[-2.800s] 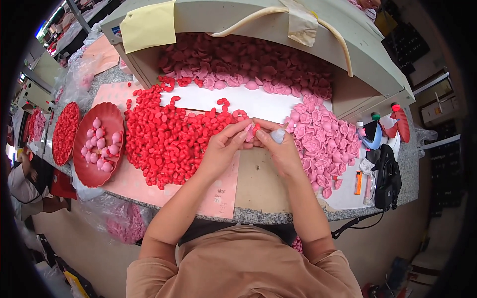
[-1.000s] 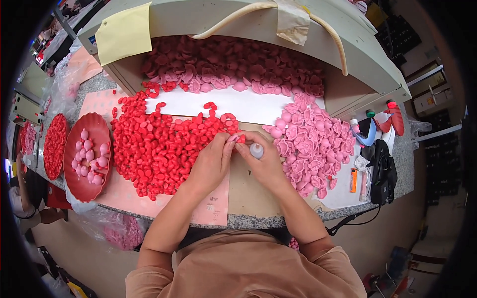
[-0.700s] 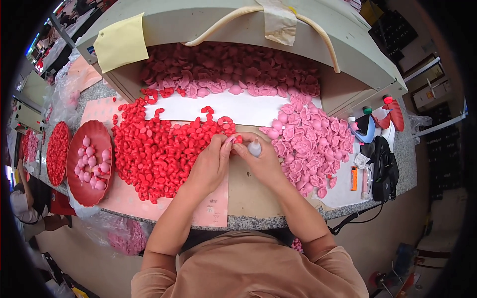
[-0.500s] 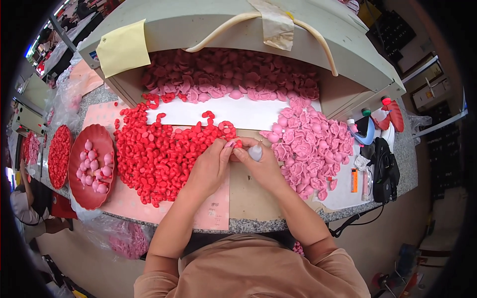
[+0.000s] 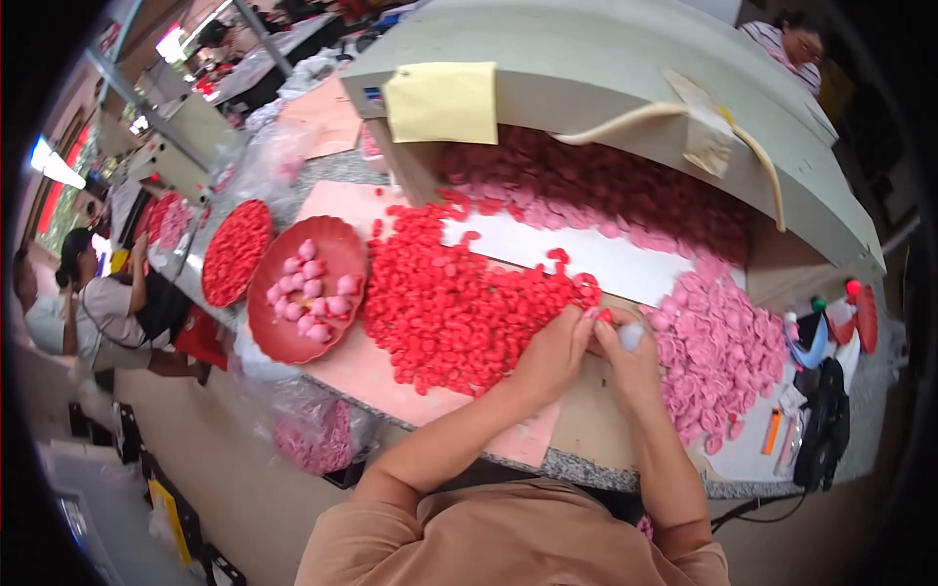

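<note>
Across the surface (image 5: 586, 444), we noted a wide heap of red pieces (image 5: 459, 303) to the left of the hands and a heap of pink pieces (image 5: 718, 361) to the right. Beyond both heaps ran a white sheet (image 5: 586, 259), and behind it an open-fronted box (image 5: 625, 127) held more pink pieces. At far left stood a red bowl (image 5: 283, 327) carrying a few pink pieces, with a second red dish (image 5: 233, 252) just beyond it. At far right lay a cluster of small bottles and a dark bag (image 5: 821, 430). Another person (image 5: 107, 313) sat well apart at the left edge.

We recorded the left hand (image 5: 552, 356) and the right hand (image 5: 630, 366) side by side, touching, at the gap between the two heaps. The left grip was pinched together on a small red piece (image 5: 604, 315) at its fingertips, touching the near edge of the red heap. The right grip was closed on a pale rounded piece (image 5: 631, 336), just beside the red one.

We could not make out the shape of either held piece, as the fingers covered most of each. The lens bent the box edges, and the rim of the view was dark.
</note>
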A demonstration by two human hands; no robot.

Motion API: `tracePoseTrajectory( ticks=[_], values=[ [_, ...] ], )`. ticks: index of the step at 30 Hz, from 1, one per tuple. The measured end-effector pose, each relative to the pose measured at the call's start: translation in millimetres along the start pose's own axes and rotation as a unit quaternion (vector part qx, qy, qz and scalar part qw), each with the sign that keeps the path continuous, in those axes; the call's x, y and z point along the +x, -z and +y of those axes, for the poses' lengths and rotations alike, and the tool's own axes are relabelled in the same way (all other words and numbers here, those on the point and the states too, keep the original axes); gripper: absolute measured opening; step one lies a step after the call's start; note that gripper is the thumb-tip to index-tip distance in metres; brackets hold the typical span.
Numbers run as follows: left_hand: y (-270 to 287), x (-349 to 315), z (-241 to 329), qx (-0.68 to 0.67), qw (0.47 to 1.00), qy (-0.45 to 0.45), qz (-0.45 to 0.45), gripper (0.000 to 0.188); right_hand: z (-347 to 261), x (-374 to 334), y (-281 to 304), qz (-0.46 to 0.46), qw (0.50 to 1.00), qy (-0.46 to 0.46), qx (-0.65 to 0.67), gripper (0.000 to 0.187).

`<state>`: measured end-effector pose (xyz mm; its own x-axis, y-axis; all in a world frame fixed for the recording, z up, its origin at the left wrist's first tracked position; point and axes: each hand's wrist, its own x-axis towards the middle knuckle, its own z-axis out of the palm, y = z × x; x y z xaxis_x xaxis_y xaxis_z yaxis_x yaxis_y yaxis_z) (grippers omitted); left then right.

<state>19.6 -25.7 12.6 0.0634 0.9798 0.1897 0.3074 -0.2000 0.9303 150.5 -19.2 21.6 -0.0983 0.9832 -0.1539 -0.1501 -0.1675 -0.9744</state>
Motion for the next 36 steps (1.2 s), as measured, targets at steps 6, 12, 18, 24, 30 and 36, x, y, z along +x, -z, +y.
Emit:
tracePoseTrajectory(
  ticks=[6,12,18,24,30,36],
  values=[
    [16,2,8,0.022,0.998,0.043,-0.028,0.027,0,1,3,-0.078,0.986,-0.066,0.132,0.029],
    [22,2,4,0.025,0.999,-0.007,-0.027,0.025,-2,7,3,-0.113,0.992,-0.035,0.050,0.024],
    [19,3,8,0.076,0.995,0.023,-0.056,0.027,9,8,12,-0.084,0.996,-0.004,-0.044,0.024],
    [17,1,7,0.079,0.996,0.005,-0.038,0.028,3,4,3,-0.069,0.992,0.040,-0.094,0.026],
    [15,4,0,0.058,0.998,-0.023,-0.011,0.027,18,9,2,-0.054,0.998,0.005,0.016,0.026],
    [27,6,10,0.071,0.994,-0.007,-0.078,0.026,4,8,15,-0.096,0.995,0.027,-0.024,0.031]
  ],
)
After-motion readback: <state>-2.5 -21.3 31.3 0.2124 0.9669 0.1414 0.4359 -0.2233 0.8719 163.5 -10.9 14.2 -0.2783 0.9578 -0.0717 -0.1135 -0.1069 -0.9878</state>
